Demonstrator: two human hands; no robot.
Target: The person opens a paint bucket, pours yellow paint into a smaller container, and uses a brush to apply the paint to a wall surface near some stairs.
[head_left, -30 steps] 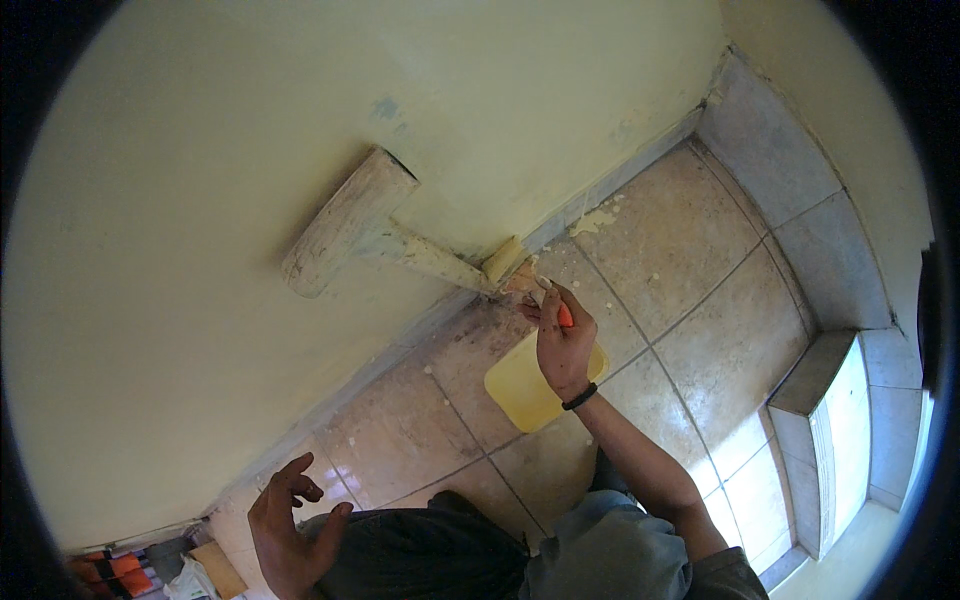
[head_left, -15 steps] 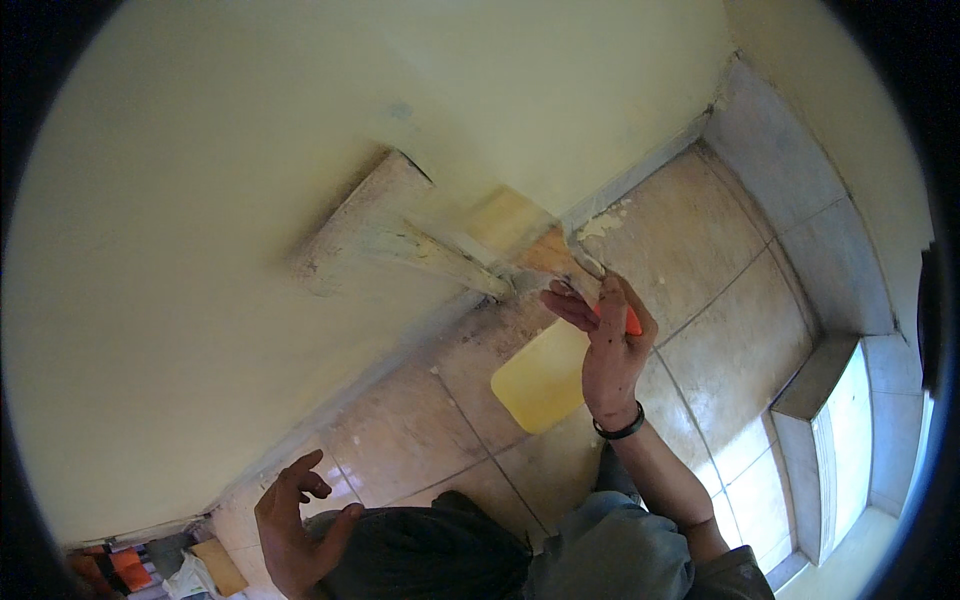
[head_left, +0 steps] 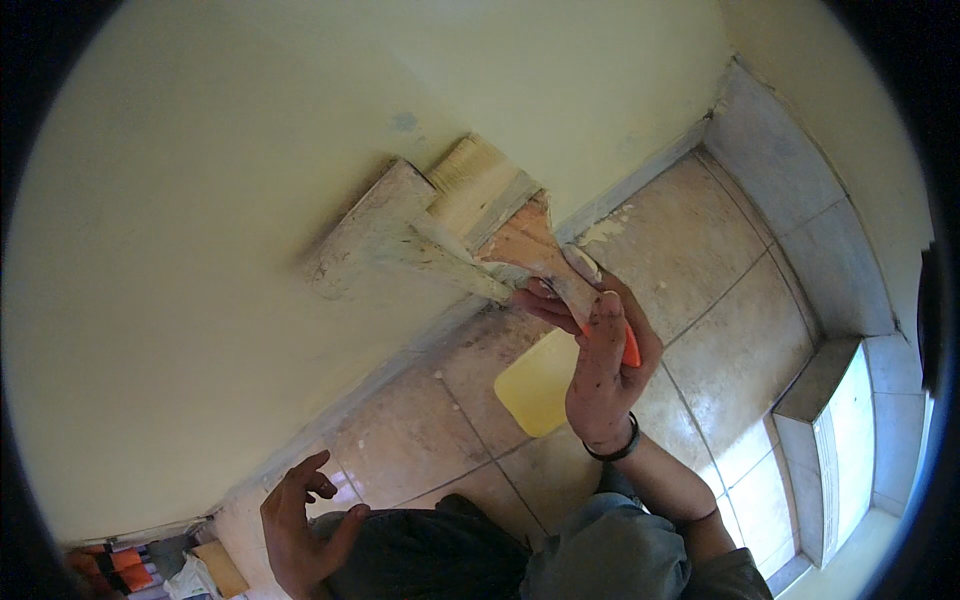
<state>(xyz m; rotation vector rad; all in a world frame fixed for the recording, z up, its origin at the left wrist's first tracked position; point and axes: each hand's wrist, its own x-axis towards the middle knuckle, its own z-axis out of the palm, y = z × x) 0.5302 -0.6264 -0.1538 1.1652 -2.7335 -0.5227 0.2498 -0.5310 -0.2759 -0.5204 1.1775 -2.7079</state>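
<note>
Right hand clamped on the handle of a flat paintbrush, mid-frame; thumb along the handle, fingers beneath. Left hand, lower left: nothing visible in it, fingers loosely curled, thumb apart. Hands well apart.

Change over the last second: brush was low, bristles by the foot of the T-shaped pipe near the skirting. Now it's up and left, bristles spread over the painted wall beside the pipe's crosspiece. My read: work has shifted from the bottom edge to the wall strip next to the pipe. Left hand about unchanged.

Hard to make out: bristle tip overlaps the crosspiece edge in view, can't tell if it touches pipe or only wall. Yellow container, centre frame, is partly behind the right hand; contents unclear. Left forearm cut off by the lower edge. Can't tell if left hand rests on the trousers. Orange-and-black item, bottom left corner: too distorted to identify.
</note>
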